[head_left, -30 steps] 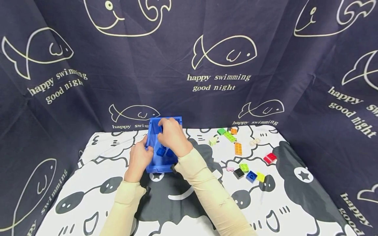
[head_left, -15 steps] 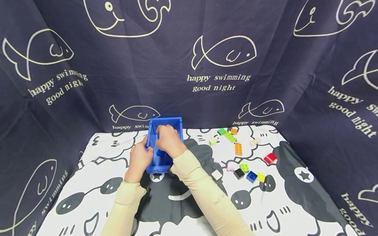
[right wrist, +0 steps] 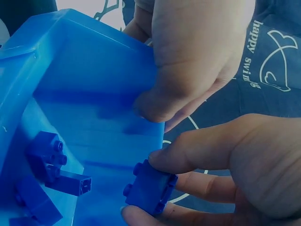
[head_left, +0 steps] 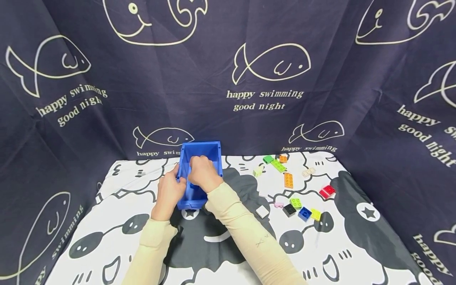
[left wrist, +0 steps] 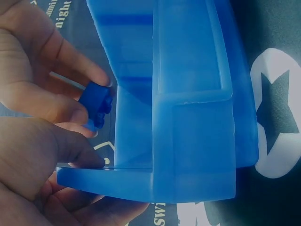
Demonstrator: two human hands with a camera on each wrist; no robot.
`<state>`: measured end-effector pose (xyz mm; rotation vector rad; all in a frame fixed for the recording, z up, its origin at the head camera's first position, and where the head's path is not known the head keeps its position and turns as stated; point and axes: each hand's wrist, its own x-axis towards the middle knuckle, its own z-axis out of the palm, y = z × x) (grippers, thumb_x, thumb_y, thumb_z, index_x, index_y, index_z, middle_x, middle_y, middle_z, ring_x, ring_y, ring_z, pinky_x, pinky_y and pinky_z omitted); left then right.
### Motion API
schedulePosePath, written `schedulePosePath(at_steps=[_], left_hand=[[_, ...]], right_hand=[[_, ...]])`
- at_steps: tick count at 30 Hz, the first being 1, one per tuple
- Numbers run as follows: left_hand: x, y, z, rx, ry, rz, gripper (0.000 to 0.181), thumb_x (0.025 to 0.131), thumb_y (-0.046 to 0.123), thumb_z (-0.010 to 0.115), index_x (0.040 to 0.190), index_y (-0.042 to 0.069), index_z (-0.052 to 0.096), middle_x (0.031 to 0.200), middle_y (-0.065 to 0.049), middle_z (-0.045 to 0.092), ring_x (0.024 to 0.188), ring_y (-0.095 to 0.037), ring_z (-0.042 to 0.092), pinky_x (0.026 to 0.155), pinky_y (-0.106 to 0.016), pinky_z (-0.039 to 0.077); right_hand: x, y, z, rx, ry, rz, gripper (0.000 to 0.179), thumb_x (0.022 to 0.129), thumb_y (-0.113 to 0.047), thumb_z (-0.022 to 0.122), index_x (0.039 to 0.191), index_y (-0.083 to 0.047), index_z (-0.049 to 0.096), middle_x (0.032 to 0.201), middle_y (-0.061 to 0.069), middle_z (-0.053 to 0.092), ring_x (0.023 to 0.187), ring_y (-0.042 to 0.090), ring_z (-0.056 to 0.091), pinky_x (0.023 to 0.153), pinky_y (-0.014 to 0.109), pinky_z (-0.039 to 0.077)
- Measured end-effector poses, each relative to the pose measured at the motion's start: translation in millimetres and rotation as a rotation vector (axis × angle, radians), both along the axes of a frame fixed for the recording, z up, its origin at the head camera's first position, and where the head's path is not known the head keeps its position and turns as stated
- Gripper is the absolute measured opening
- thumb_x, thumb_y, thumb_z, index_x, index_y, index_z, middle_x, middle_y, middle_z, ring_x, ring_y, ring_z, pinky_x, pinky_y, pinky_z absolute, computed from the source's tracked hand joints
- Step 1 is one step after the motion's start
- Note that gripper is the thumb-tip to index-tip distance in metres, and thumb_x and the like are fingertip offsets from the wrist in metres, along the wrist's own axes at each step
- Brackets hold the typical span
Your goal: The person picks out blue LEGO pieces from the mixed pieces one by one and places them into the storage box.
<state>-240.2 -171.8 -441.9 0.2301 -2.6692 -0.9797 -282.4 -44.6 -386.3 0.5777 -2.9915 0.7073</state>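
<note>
A blue plastic bin (head_left: 201,149) stands at the back of the table, left of centre. My left hand (head_left: 169,194) grips its left wall, thumb inside and fingers outside, as the left wrist view shows. Reaching into the bin, my right hand (head_left: 204,173) pinches a blue toy brick (right wrist: 149,189) between thumb and fingertips. That brick's studs show in the left wrist view too. More blue bricks (right wrist: 44,155) lie on the bin floor, seen in the right wrist view. In the head view the right hand mostly hides the held brick.
On the right of the patterned cloth lie loose bricks: an orange one (head_left: 288,180), a red one (head_left: 327,192), a black one (head_left: 289,210), a blue one (head_left: 304,214), a yellow one (head_left: 316,214) and several others. A dark fish-print curtain (head_left: 199,91) rises behind.
My right hand has moved down and slightly nearer inside the bin. A white square on the cloth has come out from behind the right sleeve. The left hand keeps its place.
</note>
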Motion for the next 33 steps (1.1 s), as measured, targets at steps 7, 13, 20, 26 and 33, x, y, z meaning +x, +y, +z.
schedulePosePath(at_steps=[7, 13, 20, 26, 33], left_hand=[[-0.9, 0.1, 0.3, -0.001, 0.008, 0.0, 0.059, 0.09, 0.011, 0.061, 0.148, -0.001, 0.054, 0.129, -0.035, 0.063, 0.094, -0.054, 0.068, 0.08, -0.062, 0.051], [-1.2, -0.3, 1.5, -0.002, 0.008, 0.0, 0.06, 0.09, 0.011, 0.06, 0.148, -0.001, 0.053, 0.129, -0.035, 0.063, 0.091, -0.054, 0.068, 0.078, -0.062, 0.051], [0.2, -0.8, -1.5, -0.009, 0.013, -0.006, 0.06, 0.09, 0.011, 0.061, 0.148, -0.002, 0.054, 0.129, -0.035, 0.063, 0.092, -0.055, 0.068, 0.079, -0.062, 0.051], [0.6, -0.4, -2.2, -0.001, 0.014, -0.003, 0.059, 0.09, 0.012, 0.061, 0.148, -0.002, 0.054, 0.129, -0.035, 0.062, 0.092, -0.054, 0.068, 0.078, -0.062, 0.051], [0.2, -0.7, -1.6, 0.001, 0.008, 0.007, 0.059, 0.091, 0.012, 0.061, 0.148, -0.001, 0.054, 0.129, -0.035, 0.063, 0.089, -0.052, 0.068, 0.076, -0.06, 0.051]], right_hand=[[-1.9, -1.4, -1.7, 0.009, -0.013, 0.001, 0.012, 0.081, -0.011, 0.076, 0.09, -0.012, 0.068, 0.086, 0.005, 0.062, 0.082, 0.024, 0.061, 0.069, 0.036, 0.052], [-3.3, -1.6, -3.1, -0.004, -0.003, 0.014, 0.016, 0.08, -0.01, 0.076, 0.079, -0.013, 0.061, 0.075, 0.003, 0.054, 0.074, 0.022, 0.056, 0.061, 0.033, 0.044], [0.6, -0.8, -3.3, -0.005, -0.008, 0.013, 0.022, 0.081, -0.018, 0.08, 0.076, -0.013, 0.059, 0.074, 0.003, 0.052, 0.072, 0.022, 0.055, 0.059, 0.033, 0.043], [2.1, -0.4, -2.2, 0.0, -0.01, 0.005, 0.017, 0.08, -0.019, 0.081, 0.083, -0.012, 0.066, 0.081, 0.005, 0.059, 0.078, 0.022, 0.058, 0.064, 0.035, 0.047], [2.3, -0.2, 0.7, 0.014, 0.006, 0.005, 0.02, 0.08, -0.018, 0.081, 0.097, -0.011, 0.072, 0.091, 0.006, 0.065, 0.085, 0.023, 0.062, 0.071, 0.036, 0.053]])
